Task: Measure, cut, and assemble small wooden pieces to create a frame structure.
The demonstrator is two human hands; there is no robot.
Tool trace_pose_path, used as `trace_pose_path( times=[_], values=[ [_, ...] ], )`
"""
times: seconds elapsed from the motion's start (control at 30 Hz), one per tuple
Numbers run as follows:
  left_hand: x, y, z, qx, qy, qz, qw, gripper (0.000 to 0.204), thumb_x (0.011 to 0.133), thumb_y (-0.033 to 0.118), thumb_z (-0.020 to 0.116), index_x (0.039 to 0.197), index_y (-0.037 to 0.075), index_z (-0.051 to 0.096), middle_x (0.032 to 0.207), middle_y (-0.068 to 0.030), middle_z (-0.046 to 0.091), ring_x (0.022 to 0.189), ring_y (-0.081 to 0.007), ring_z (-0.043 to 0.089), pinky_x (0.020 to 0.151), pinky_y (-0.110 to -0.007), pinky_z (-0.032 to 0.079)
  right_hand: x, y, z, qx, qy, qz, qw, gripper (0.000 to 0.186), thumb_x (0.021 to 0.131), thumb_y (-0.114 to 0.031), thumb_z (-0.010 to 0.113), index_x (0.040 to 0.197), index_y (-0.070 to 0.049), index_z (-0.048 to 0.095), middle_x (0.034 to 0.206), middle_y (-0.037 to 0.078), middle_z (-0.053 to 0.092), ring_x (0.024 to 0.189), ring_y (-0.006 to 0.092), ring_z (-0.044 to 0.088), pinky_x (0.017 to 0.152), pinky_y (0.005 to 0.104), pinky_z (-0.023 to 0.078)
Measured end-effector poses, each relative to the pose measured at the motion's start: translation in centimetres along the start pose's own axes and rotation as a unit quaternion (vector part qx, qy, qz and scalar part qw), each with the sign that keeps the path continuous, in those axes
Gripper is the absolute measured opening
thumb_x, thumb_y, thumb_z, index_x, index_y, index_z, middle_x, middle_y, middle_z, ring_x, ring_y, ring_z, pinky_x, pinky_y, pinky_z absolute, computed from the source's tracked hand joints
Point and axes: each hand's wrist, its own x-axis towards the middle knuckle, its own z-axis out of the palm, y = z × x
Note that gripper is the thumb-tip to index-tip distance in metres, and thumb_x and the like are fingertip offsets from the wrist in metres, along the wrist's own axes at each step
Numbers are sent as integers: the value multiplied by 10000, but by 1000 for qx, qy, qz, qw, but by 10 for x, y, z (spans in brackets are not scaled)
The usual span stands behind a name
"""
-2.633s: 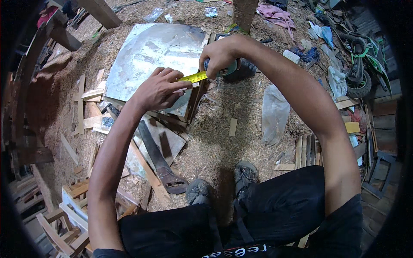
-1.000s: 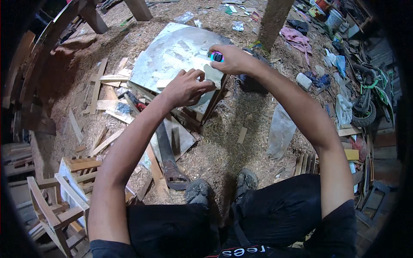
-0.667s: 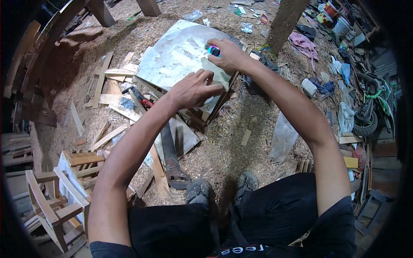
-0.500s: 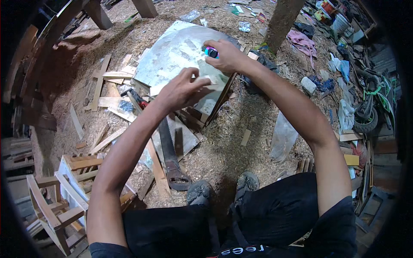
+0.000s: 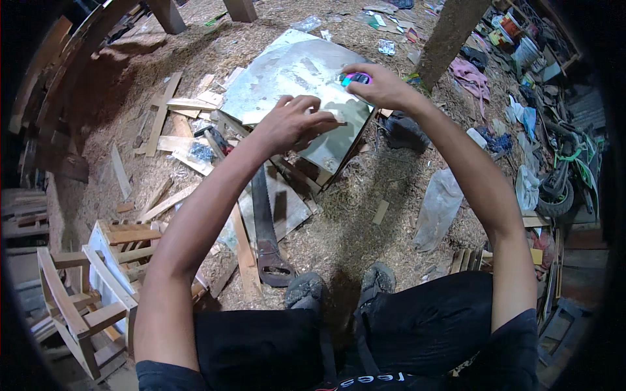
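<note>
The wide fisheye camera, left of a head-worn pair, looks steeply down and forward from above, with the thighs (image 5: 261, 342) nearest, the left hand (image 5: 293, 125) and right hand (image 5: 383, 86) midway, and a wooden post (image 5: 450, 42) far right

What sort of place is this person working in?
Probably a rough woodworking shop: a handsaw lies among wood offcuts, what look like wood shavings litter the ground, and a wooden frame sits at lower left.

I see a black, pink and teal tape measure (image 5: 358, 79), blotchy silver-grey panel (image 5: 277, 75), pink cloth (image 5: 469, 75), dark sleeves (image 5: 512, 348).
</note>
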Motion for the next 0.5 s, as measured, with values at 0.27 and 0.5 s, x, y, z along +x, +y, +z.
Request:
trace_pose_path(
  times=[0.27, 0.5],
  values=[
    [23, -10, -10, -343, 141, -290, 882, 337, 1002, 281, 586, 1190, 9, 654, 1018, -83, 683, 986, -173, 639, 864, -325, 517, -14, -41, -21, 68, -139, -24, 988, 522, 858, -307, 662, 1301, -35, 614, 1165, 142, 668, 1044, 221, 621, 937, 342, 479],
    [36, 18, -43, -593, 56, -478, 646, 299, 898, 189, 742, 1159, 48, 700, 899, 41, 639, 790, -67, 577, 748, -261, 510, -9, -60, -15, 30, -135, -43, 989, 536, 847, -311, 659, 1308, -41, 608, 1144, 160, 673, 1024, 243, 632, 920, 345, 492]
  ],
)
